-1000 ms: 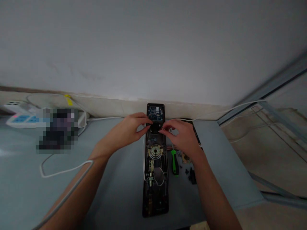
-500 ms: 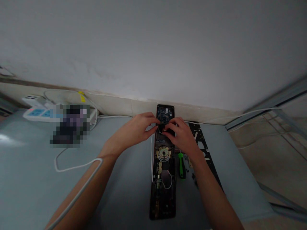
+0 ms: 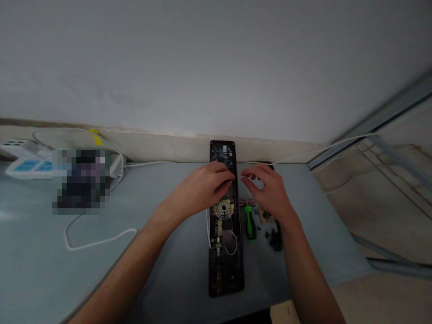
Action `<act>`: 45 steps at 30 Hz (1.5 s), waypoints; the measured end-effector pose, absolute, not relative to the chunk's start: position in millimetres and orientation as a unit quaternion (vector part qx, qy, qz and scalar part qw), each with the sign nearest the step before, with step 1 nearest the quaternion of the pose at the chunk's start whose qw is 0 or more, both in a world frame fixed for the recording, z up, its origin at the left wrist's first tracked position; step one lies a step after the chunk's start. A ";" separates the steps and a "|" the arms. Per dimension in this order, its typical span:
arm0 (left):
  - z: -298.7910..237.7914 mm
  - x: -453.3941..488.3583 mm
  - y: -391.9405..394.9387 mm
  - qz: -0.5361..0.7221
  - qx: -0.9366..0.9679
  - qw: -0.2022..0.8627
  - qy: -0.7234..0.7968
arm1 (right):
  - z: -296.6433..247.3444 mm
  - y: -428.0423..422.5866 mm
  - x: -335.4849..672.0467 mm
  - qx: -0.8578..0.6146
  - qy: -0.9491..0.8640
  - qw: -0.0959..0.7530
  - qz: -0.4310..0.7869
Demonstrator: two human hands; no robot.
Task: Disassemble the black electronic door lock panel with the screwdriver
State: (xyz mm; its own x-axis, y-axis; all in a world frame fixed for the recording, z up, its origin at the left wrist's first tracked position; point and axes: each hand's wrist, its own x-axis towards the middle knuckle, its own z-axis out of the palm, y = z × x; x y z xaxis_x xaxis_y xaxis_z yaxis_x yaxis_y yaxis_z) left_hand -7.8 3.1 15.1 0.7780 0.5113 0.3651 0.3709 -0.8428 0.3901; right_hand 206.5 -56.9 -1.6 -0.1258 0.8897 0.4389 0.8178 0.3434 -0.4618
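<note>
A long, narrow black device housing [image 3: 226, 270] lies open on the blue-grey surface, its far end near the wall. It has a circuit board [image 3: 221, 154] at the far end, a round metal part [image 3: 224, 208] in the middle and a thin white wire [image 3: 235, 243] lower down. Over the housing, just past the round part, my left hand [image 3: 209, 185] is closed, fingertips pinched. My right hand [image 3: 272, 191] hovers just right of the housing, thumb and finger pinched together. Whatever either pinch holds is too small or hidden to make out.
Right of the housing lie a green-and-black screwdriver [image 3: 249, 222], small dark screws [image 3: 267, 234] and black parts [image 3: 276, 240]. A white power strip [image 3: 30, 167] and a blurred-out object [image 3: 83, 180] are at left. White cable [image 3: 101, 242] crosses the surface; a metal frame [image 3: 371, 119] stands right.
My right hand has moved right, off the housing and away from my left hand. My left hand stays over it. The view has shifted, and a light block-like thing now shows at the bottom edge.
</note>
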 end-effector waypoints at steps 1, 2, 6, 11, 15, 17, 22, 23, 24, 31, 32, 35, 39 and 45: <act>13.6 -1.8 -1.1 0.236 0.936 0.144 0.218 | 0.9 -64.0 211.5 -0.587 -0.738 0.327 0.060; 11.8 4.5 -5.7 0.238 0.941 0.141 0.198 | 3.1 -71.8 216.7 -0.604 -0.729 0.315 0.068; 1.7 29.6 -27.4 0.254 0.950 0.134 0.126 | 6.1 -108.9 235.4 -0.665 -0.700 0.234 0.114; -15.5 55.2 -57.3 0.195 0.970 0.128 0.065 | -1.7 -151.8 247.3 -0.725 -0.659 0.138 0.145; -29.3 65.9 -73.6 0.158 0.981 0.106 0.044 | -13.6 -172.2 248.5 -0.776 -0.612 0.099 0.121; -34.4 68.4 -77.3 0.155 0.982 0.100 0.039 | -19.5 -178.9 246.2 -0.795 -0.590 0.081 0.112; -40.9 71.5 -79.3 0.146 0.984 0.097 0.025 | -28.8 -189.6 236.0 -0.816 -0.564 0.049 0.117; -41.6 71.8 -79.1 0.146 0.984 0.096 0.024 | -29.9 -190.8 234.5 -0.819 -0.560 0.045 0.119; -42.0 71.8 -78.8 0.146 0.984 0.095 0.023 | -31.0 -191.7 233.3 -0.821 -0.556 0.041 0.121; -39.3 69.4 -73.9 0.158 0.983 0.092 0.014 | -35.5 -194.0 231.1 -0.832 -0.541 0.053 0.115; -38.3 69.2 -73.1 0.161 0.983 0.094 0.011 | -34.3 -194.2 230.7 -0.832 -0.541 0.060 0.112; -34.4 68.6 -70.0 0.166 0.981 0.096 0.013 | -26.9 -194.6 228.9 -0.827 -0.546 0.091 0.101; -24.4 64.3 -60.3 0.181 0.976 0.119 0.016 | -11.8 -191.0 224.4 -0.816 -0.553 0.141 0.090; 2.5 33.2 -26.7 0.232 0.959 0.114 0.113 | 8.8 -163.2 206.4 -0.774 -0.588 0.216 0.090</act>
